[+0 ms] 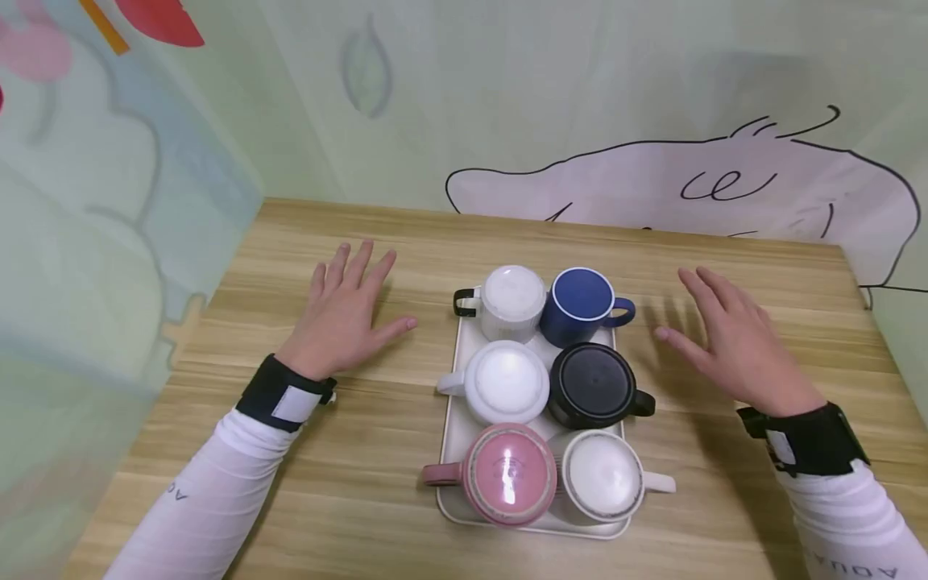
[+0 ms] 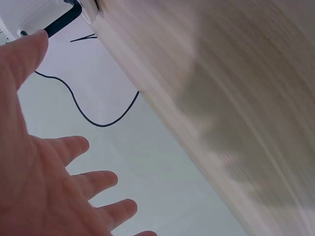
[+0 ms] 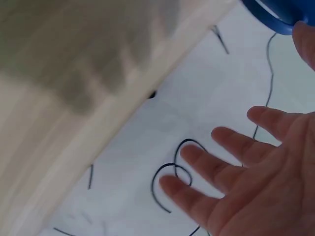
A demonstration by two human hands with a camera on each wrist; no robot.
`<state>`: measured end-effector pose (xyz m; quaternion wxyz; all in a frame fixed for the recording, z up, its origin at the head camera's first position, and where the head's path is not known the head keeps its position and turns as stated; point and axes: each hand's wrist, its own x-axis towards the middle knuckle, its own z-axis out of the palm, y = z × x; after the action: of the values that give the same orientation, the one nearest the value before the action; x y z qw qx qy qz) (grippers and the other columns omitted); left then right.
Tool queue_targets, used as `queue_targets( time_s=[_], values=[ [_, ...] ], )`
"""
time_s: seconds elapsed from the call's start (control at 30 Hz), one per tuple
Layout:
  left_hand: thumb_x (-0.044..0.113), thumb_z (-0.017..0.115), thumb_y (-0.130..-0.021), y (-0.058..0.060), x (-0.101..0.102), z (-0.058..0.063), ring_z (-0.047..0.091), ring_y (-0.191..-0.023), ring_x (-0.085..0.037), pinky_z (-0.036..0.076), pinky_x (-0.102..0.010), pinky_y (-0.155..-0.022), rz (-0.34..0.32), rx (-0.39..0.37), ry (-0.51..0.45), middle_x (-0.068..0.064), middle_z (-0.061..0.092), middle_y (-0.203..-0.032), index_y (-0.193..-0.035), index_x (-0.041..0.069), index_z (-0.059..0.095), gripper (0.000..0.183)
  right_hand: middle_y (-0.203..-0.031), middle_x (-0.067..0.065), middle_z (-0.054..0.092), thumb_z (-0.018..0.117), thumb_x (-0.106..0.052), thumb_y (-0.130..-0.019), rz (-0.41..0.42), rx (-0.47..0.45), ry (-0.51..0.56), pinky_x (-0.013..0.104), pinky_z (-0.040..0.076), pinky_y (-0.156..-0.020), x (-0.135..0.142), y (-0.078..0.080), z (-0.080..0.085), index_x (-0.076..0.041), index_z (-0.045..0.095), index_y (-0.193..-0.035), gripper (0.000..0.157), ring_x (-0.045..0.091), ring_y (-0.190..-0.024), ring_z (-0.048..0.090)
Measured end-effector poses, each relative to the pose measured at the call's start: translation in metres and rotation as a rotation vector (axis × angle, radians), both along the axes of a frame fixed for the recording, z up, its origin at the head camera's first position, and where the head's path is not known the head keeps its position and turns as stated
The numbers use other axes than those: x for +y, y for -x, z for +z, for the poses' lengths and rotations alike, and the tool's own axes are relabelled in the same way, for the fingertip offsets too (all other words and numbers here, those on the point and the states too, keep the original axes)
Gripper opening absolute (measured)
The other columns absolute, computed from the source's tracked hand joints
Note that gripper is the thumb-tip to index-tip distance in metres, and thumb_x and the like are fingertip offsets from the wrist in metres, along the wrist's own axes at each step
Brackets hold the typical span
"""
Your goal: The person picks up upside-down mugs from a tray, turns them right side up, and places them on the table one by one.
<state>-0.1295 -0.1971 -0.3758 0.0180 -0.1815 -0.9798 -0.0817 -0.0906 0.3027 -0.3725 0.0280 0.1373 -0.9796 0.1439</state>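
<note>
Several mugs stand upside down in two columns on a white tray (image 1: 451,435). At the back are a white mug with a black handle (image 1: 513,302) and a blue mug (image 1: 582,302). The middle row has a white mug (image 1: 506,382) and a black mug (image 1: 594,387); a pink mug (image 1: 511,475) and another white mug (image 1: 603,475) are in front. My left hand (image 1: 341,314), fingers spread, is left of the tray, nearest the black-handled mug. To the right, my right hand (image 1: 739,342) holds nothing, its fingers extended near the blue mug.
A wood-grain table (image 1: 348,499) bears the tray. Behind it hangs a pale curtain (image 1: 580,89) with cartoon drawings, which continues along the left side. Handles of the left column point left, those of the right column point right.
</note>
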Motion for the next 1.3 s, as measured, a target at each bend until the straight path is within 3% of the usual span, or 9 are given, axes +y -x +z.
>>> queue_targets(
  time_s=[0.17, 0.33, 0.57, 0.77, 0.93, 1.3],
  values=[
    [0.075, 0.048, -0.089, 0.0, 0.0, 0.001, 0.0, -0.148, -0.043, 0.005, -0.067, -0.113, -0.003, 0.002, 0.009, -0.019, 0.007, -0.165, -0.162, 0.016, 0.019, 0.098, -0.153, 0.024, 0.034, 0.065, -0.045, -0.094, 0.093, 0.03, 0.042, 0.064, 0.032, -0.104, -0.012, 0.007, 0.013, -0.009, 0.029, -0.158, 0.081, 0.047, -0.136, 0.035],
    [0.075, 0.047, -0.089, 0.0, 0.001, 0.001, -0.001, -0.149, -0.043, 0.004, -0.067, -0.113, -0.001, 0.006, 0.017, -0.019, 0.008, -0.164, -0.161, 0.016, 0.019, 0.097, -0.146, 0.02, 0.043, 0.067, -0.039, -0.094, 0.145, 0.026, 0.026, 0.059, 0.042, -0.099, -0.023, 0.013, 0.019, -0.009, 0.037, -0.154, 0.073, 0.041, -0.13, 0.046],
    [0.072, 0.052, -0.089, -0.002, 0.0, 0.003, -0.003, -0.148, -0.043, 0.002, -0.066, -0.113, 0.014, 0.018, 0.034, -0.019, 0.008, -0.165, -0.161, 0.016, 0.021, 0.097, -0.131, 0.013, 0.056, 0.07, -0.032, -0.094, 0.209, 0.021, 0.022, 0.045, 0.054, -0.078, -0.041, 0.02, 0.021, -0.007, 0.052, -0.143, 0.057, 0.027, -0.101, 0.063],
    [0.071, 0.054, -0.088, -0.003, 0.0, 0.004, -0.004, -0.148, -0.042, 0.002, -0.067, -0.112, 0.018, 0.02, 0.048, -0.019, 0.008, -0.164, -0.161, 0.015, 0.023, 0.097, -0.11, 0.007, 0.064, 0.072, -0.024, -0.093, 0.244, 0.027, 0.032, 0.036, 0.055, -0.068, -0.05, 0.023, 0.019, -0.005, 0.064, -0.126, 0.039, 0.018, -0.084, 0.064],
    [0.071, 0.055, -0.088, -0.003, 0.0, 0.003, -0.005, -0.148, -0.042, 0.001, -0.067, -0.112, 0.021, 0.019, 0.055, -0.019, 0.007, -0.165, -0.16, 0.015, 0.024, 0.096, -0.098, 0.001, 0.065, 0.071, -0.019, -0.093, 0.268, 0.036, 0.073, 0.031, 0.054, -0.068, -0.054, 0.026, 0.014, -0.008, 0.069, -0.113, 0.023, 0.014, -0.081, 0.061],
    [0.073, 0.053, -0.088, -0.005, 0.0, 0.003, -0.002, -0.148, -0.044, 0.002, -0.068, -0.112, 0.024, 0.013, 0.073, -0.02, 0.01, -0.164, -0.16, 0.014, 0.026, 0.096, -0.092, 0.0, 0.064, 0.066, -0.011, -0.096, 0.293, 0.013, 0.133, 0.029, 0.051, -0.062, -0.055, 0.03, 0.007, -0.007, 0.067, -0.109, 0.014, 0.013, -0.076, 0.057]
  ],
)
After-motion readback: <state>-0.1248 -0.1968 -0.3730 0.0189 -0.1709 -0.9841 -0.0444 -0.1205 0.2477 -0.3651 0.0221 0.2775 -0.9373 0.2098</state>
